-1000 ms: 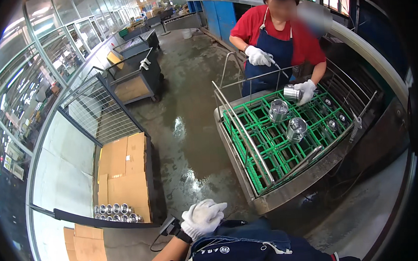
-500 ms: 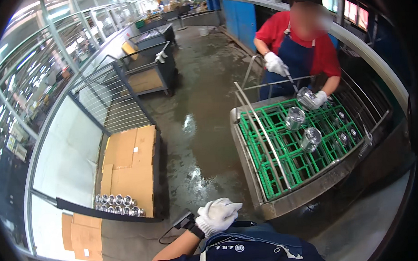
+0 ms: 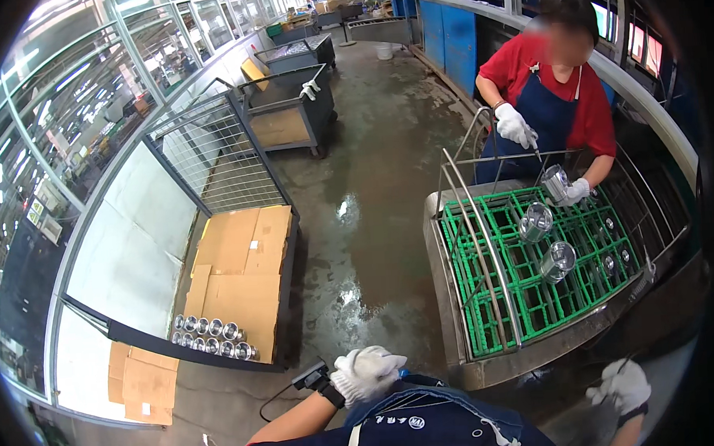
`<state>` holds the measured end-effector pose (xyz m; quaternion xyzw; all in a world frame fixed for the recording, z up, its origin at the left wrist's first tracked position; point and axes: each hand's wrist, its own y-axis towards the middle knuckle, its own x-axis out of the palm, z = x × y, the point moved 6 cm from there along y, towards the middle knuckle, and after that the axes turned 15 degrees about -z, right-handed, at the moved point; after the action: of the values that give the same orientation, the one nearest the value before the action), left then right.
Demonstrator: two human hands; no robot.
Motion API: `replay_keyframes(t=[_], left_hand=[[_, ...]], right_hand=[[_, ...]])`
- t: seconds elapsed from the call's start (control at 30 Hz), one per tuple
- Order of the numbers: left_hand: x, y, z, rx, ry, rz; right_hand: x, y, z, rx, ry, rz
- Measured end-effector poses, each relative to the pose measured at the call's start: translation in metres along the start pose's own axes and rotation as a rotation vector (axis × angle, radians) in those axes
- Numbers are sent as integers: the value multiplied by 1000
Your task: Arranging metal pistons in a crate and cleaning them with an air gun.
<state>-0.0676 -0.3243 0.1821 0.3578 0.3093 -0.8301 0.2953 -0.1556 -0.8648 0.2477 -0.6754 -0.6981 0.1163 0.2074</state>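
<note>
My left hand [image 3: 369, 374], in a white knit glove, is held before my dark blue apron [image 3: 414, 428]. Its fingers are folded together and nothing shows in them. At the lower right, my right hand [image 3: 621, 385], also gloved, is closed around a thin dark tool [image 3: 624, 363] whose kind is too small to tell. Nearest to both hands is a metal-framed stand with a green grid rack [image 3: 504, 296]. Two shiny metal cylindrical parts, one [image 3: 535, 221] farther and one [image 3: 559, 261] nearer, rest on the grid. Several smaller round shiny ends show deeper in its right side.
Across the rack, a co-worker [image 3: 558, 94] in red holds a thin tool against another metal part [image 3: 556, 184]. At left, a cart lined with cardboard [image 3: 240, 292] carries two rows of metal parts [image 3: 210, 329]. More carts [image 3: 288, 114] line the wall beyond the wet floor [image 3: 357, 223].
My right hand has come into view at the lower right. The view has shifted, so the rack and cart sit farther right. My left hand remains before my apron.
</note>
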Motion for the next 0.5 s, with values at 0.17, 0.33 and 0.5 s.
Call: replay_keyframes(t=[0.17, 0.33, 0.5], left_hand=[[33, -25, -37, -122, -148, -84], [203, -73, -120, -283, -512, -268], [160, -82, -108, -184, -640, -191]], right_hand=[[-8, 35, -66, 160, -103, 87], [-65, 31, -95, -148, -181, 171], [-199, 36, -107, -379, -247, 369]])
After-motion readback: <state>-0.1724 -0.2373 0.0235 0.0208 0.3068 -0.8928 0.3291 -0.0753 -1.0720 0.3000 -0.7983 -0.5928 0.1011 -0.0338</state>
